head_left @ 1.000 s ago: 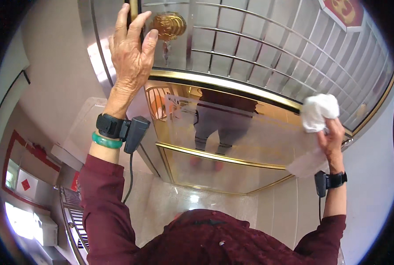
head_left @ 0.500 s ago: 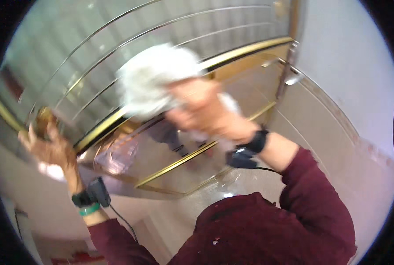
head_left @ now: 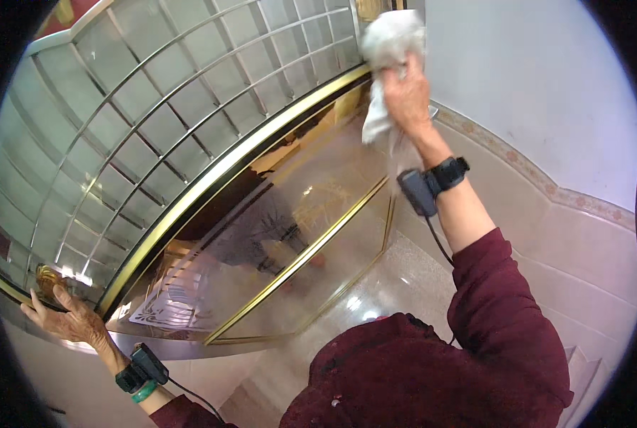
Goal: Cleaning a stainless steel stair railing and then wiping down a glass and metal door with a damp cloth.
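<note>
My right hand [head_left: 408, 100] is closed round a bunched white cloth [head_left: 395, 41], up by the far right edge of a metal door [head_left: 311, 200]. A tail of the cloth hangs below the fingers and covers part of the door's edge. At the door's left side my left hand [head_left: 67, 321] rests with its fingers apart, just below a gold-coloured doorknob [head_left: 50, 277]. That palm faces the door edge, and I see nothing held in it.
Silvery grid bars [head_left: 163, 157] cover the door's upper part, above a shiny panel with gold trim [head_left: 301, 262]. On the right stands a pale wall [head_left: 522, 85] with a patterned tile border [head_left: 532, 171]. Below lies a glossy floor [head_left: 375, 292].
My right hand has moved the cloth up and right, from the middle of the door to its right edge. The left hand stays by the knob, now lower in view as the view has shifted.
</note>
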The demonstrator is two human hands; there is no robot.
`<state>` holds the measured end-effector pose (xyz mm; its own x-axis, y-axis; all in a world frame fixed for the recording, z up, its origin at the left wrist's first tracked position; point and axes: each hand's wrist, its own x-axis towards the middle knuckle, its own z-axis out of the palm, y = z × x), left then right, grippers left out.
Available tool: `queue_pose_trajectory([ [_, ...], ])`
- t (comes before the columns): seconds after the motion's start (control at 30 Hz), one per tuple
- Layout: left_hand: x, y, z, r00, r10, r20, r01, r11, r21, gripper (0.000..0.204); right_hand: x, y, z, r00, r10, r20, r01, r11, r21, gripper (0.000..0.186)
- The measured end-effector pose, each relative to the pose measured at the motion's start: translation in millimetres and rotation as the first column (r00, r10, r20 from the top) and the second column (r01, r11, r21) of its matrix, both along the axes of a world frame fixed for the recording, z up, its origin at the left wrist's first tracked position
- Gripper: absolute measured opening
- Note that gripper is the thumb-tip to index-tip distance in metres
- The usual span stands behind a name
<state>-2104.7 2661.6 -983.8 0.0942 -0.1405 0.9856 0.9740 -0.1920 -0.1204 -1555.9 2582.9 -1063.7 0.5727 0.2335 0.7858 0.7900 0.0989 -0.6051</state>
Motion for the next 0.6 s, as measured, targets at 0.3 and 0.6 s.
queue_pose_trajectory([
  [0.3, -5.4, 12.1, -4.2, 1.000, 0.021, -0.012, -0.021, 0.999, -0.031, 0.058, -108.4, 23.4, -69.3, 0.957, 0.244, -0.155, -0.233, 0.969, 0.085, 0.039],
  [0.6, 4.2, 7.5, 1.3, 0.995, 0.094, -0.039, -0.096, 0.994, -0.060, 0.062, -108.9, 10.6, -81.7, 0.921, 0.224, 0.319, -0.246, 0.969, 0.031, 0.021],
])
